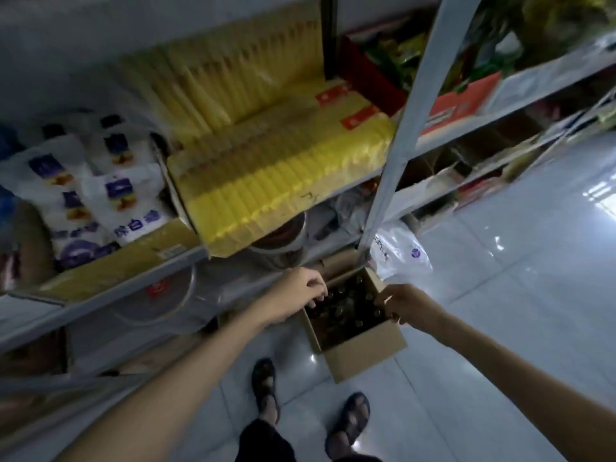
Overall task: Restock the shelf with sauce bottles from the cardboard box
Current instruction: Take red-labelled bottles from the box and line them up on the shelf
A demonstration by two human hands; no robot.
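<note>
An open cardboard box (363, 356) stands on the tiled floor against the foot of the metal shelf (110, 288). Several dark sauce bottles (346, 308) stand upright inside it, seen from above. My left hand (296, 295) is over the box's left edge, its fingers curled down round a bottle top. My right hand (405, 306) reaches over the right wall, its fingers curled round a bottle neck inside the box. The view is blurred, so both grips are only roughly visible.
Yellow packs (283, 181) and white bags (110, 195) fill the shelf level above the box. A grey upright post (393, 168) rises just behind the box. A clear plastic bag (400, 251) lies to its right. My sandalled feet (350, 418) stand in front on the floor.
</note>
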